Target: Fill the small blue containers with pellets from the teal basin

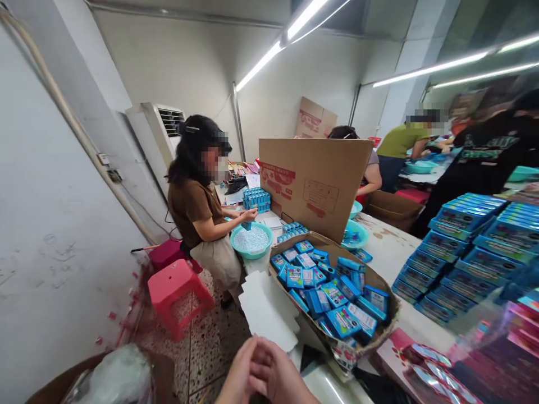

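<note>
My left hand (pixel 238 375) and my right hand (pixel 278 377) meet at the bottom edge of the head view, fingers pressed together and clasped against each other. What, if anything, lies between them is hidden. Just beyond them lies a stack of white paper sheets (pixel 266 312) at the table's near corner. To its right sits a cardboard box flap (pixel 381 280) heaped with several small blue packets (pixel 332 292).
A seated person in a brown top (pixel 197 210) works over a teal bowl of white pellets (pixel 251 240). An upright cardboard sheet (pixel 314 182) divides the table. Stacks of blue boxes (pixel 467 252) fill the right. Pink stools (pixel 177 292) stand on the floor left. Other people work behind.
</note>
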A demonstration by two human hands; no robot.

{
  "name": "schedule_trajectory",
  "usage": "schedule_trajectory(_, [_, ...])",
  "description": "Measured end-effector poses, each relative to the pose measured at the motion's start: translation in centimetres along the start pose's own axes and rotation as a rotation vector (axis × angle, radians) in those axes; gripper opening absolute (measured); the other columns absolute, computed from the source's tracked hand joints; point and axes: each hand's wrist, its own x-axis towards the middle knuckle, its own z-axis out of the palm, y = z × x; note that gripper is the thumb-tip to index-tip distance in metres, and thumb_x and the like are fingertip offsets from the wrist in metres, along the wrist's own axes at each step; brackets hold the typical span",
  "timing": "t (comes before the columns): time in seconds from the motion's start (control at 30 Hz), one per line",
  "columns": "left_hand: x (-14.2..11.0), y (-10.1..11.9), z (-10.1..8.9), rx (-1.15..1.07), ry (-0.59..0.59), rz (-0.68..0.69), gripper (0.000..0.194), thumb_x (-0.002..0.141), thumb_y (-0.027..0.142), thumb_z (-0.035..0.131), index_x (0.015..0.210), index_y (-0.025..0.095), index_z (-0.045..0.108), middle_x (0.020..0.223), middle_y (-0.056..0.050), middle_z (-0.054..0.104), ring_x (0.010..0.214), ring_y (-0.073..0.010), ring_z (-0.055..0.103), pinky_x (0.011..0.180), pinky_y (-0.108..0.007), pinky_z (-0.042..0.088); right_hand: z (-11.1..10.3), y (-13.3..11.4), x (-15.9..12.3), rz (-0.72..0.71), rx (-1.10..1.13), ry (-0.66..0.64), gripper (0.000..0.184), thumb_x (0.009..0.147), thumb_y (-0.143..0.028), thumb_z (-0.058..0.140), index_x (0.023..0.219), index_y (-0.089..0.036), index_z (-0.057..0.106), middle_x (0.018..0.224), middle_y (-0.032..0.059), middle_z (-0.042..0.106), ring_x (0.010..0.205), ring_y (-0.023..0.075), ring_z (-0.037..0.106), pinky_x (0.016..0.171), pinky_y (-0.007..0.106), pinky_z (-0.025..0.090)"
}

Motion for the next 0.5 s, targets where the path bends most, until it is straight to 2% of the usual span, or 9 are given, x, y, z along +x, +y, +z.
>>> schedule_trajectory(0.07, [0.8, 3.7, -0.9, -0.068, -0.033, -0.023, 0.042, 0.09, 0.054, 0.061, 0.11, 0.018, 0.06, 0.088, -0.005, 0.071, 0.064, -0.0156, 0.067, 0.052, -0.022, 0.045, 0.1, -3.2, -0.4, -0.021, -0.004, -0.114, 0.045, 0.072, -0.048, 0.079, 0.105, -0.02, 0.065, 0.087, 0.003, 0.07, 0.079, 0.0203, 0.07, 0.063, 0.026, 0.053])
schedule_trajectory(0.17, [2.7, 7.7, -5.8, -0.179, 0.068, -0.107, 0.039, 0.091, 0.051, 0.061, 0.117, 0.023, 0.056, 0.096, -0.002, 0.073, 0.071, -0.0174, 0.071, 0.058, -0.027, 0.051, -4.6, -8.4, -1.8, -0.006, 0.018, -0.173, 0.05, 0.072, -0.058, 0.078, 0.108, -0.024, 0.068, 0.098, 0.0049, 0.07, 0.092, 0.0261, 0.071, 0.059, 0.028, 0.053])
schedule_trajectory(0.2, [3.7, 8.4, -7.4, -0.203, 0.087, -0.15, 0.035, 0.093, 0.05, 0.058, 0.115, 0.022, 0.056, 0.092, -0.002, 0.074, 0.07, -0.0182, 0.071, 0.059, -0.029, 0.052, -6.6, -9.4, -1.7, -0.021, 0.016, -0.143, 0.052, 0.071, -0.061, 0.078, 0.106, -0.023, 0.07, 0.096, 0.0073, 0.071, 0.091, 0.0262, 0.071, 0.059, 0.027, 0.053])
schedule_trajectory(0.23, [5.0, 8.7, -8.6, -0.209, 0.101, -0.203, 0.032, 0.095, 0.049, 0.055, 0.11, 0.021, 0.057, 0.088, -0.004, 0.074, 0.068, -0.0189, 0.07, 0.061, -0.03, 0.052, -8.4, -9.8, -1.1, -0.009, 0.021, -0.119, 0.059, 0.062, -0.064, 0.083, 0.099, -0.019, 0.072, 0.09, 0.0099, 0.071, 0.086, 0.0267, 0.071, 0.064, 0.029, 0.055])
schedule_trajectory(0.3, [8.2, 8.6, -9.4, -0.174, 0.079, -0.278, 0.035, 0.099, 0.046, 0.045, 0.098, 0.015, 0.061, 0.081, -0.009, 0.073, 0.068, -0.0194, 0.07, 0.065, -0.03, 0.053, -9.9, -9.2, 1.7, 0.029, 0.037, -0.065, 0.06, 0.053, -0.06, 0.088, 0.09, -0.016, 0.073, 0.084, 0.0142, 0.072, 0.082, 0.0272, 0.071, 0.074, 0.031, 0.056])
schedule_trajectory(0.33, [10.0, 8.4, -8.9, -0.127, 0.034, -0.302, 0.039, 0.101, 0.044, 0.041, 0.091, 0.013, 0.063, 0.079, -0.011, 0.073, 0.07, -0.0187, 0.071, 0.069, -0.029, 0.054, -9.3, -8.4, 3.7, 0.059, 0.053, -0.027, 0.055, 0.052, -0.056, 0.089, 0.085, -0.016, 0.071, 0.081, 0.0147, 0.071, 0.08, 0.0274, 0.071, 0.076, 0.032, 0.056])
schedule_trajectory(0.4, [13.8, 8.0, -6.4, 0.057, -0.124, -0.299, 0.045, 0.101, 0.041, 0.038, 0.083, 0.013, 0.068, 0.075, -0.011, 0.071, 0.065, -0.0169, 0.068, 0.067, -0.028, 0.053, -4.9, -7.2, 8.3, 0.08, 0.111, 0.086, 0.045, 0.058, -0.052, 0.086, 0.075, -0.018, 0.062, 0.07, 0.011, 0.069, 0.074, 0.0264, 0.071, 0.07, 0.03, 0.055])
schedule_trajectory(0.47, [17.6, 8.9, -3.0, 0.227, -0.265, -0.244, 0.05, 0.098, 0.04, 0.033, 0.075, 0.017, 0.071, 0.07, -0.009, 0.067, 0.061, -0.0198, 0.064, 0.058, -0.032, 0.053, 2.4, -7.3, 12.5, 0.018, 0.25, 0.229, 0.037, 0.072, -0.048, 0.078, 0.079, -0.019, 0.055, 0.067, 0.0036, 0.066, 0.067, 0.0204, 0.069, 0.063, 0.026, 0.054])
schedule_trajectory(0.5, [19.4, 10.1, -1.5, 0.268, -0.297, -0.196, 0.051, 0.098, 0.038, 0.031, 0.073, 0.021, 0.071, 0.068, -0.008, 0.065, 0.063, -0.0222, 0.063, 0.055, -0.034, 0.052, 6.5, -8.0, 14.2, -0.06, 0.288, 0.22, 0.033, 0.078, -0.046, 0.073, 0.083, -0.019, 0.054, 0.069, 0.0023, 0.065, 0.065, 0.018, 0.068, 0.062, 0.025, 0.054])
